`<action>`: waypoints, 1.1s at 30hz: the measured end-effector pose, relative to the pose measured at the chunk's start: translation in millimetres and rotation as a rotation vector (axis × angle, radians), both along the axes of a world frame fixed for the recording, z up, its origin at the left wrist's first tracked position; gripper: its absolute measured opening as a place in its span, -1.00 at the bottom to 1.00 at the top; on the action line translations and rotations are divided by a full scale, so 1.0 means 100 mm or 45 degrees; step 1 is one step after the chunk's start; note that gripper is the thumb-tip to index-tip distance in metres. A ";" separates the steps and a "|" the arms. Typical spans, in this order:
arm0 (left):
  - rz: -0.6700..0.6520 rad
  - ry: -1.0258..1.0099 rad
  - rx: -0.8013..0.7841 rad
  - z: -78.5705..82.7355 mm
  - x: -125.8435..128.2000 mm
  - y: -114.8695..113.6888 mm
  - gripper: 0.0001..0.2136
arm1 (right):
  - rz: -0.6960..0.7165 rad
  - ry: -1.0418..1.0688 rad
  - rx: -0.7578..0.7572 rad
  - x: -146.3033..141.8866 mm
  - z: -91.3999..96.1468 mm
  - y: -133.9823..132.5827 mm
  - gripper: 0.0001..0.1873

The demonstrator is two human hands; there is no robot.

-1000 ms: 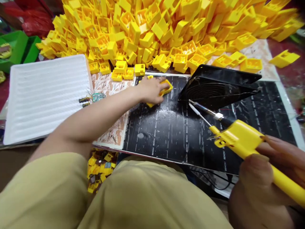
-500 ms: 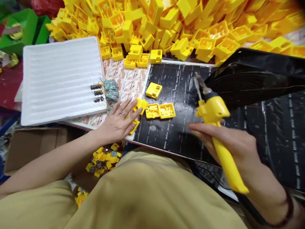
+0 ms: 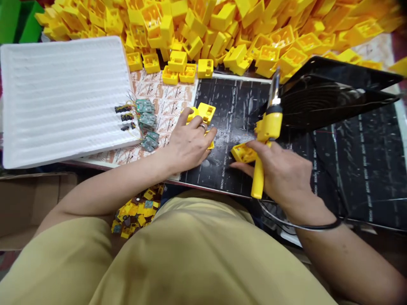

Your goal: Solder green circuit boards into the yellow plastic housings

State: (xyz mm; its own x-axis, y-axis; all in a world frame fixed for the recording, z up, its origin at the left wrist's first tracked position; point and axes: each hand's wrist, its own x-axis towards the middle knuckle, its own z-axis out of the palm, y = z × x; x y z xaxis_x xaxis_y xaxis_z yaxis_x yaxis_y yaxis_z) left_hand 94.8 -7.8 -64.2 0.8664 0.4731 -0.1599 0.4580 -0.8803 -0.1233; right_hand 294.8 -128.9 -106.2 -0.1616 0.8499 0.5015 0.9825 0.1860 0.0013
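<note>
My left hand rests on the black mat, fingers curled over small yellow plastic housings near the mat's left edge. My right hand grips a yellow soldering iron with its tip pointing away from me, and its fingertips also touch a yellow housing lying on the mat. Small green circuit boards with wires lie just left of my left hand on patterned paper.
A huge pile of yellow housings fills the back. A white ribbed foam tray lies at left. A black fan-like stand leans at right. More yellow parts sit in a box by my knee. Green bins are far left.
My left hand moved forward onto the housings on the mat. My right hand swung the soldering iron left and upright, and its fingers came down onto a housing.
</note>
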 end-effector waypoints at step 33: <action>0.047 -0.063 -0.385 -0.05 -0.63 -0.13 -0.42 | 0.624 0.473 -0.095 -0.37 -0.27 0.13 -0.69</action>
State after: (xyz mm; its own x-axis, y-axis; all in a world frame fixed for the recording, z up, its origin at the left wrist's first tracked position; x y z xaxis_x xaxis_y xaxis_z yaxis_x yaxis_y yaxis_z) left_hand 32.0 -21.0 -69.2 0.8598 0.4414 -0.2566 0.4890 -0.8566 0.1650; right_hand 257.5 -115.6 -133.2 -0.3682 0.7559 0.5414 0.7151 0.6024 -0.3547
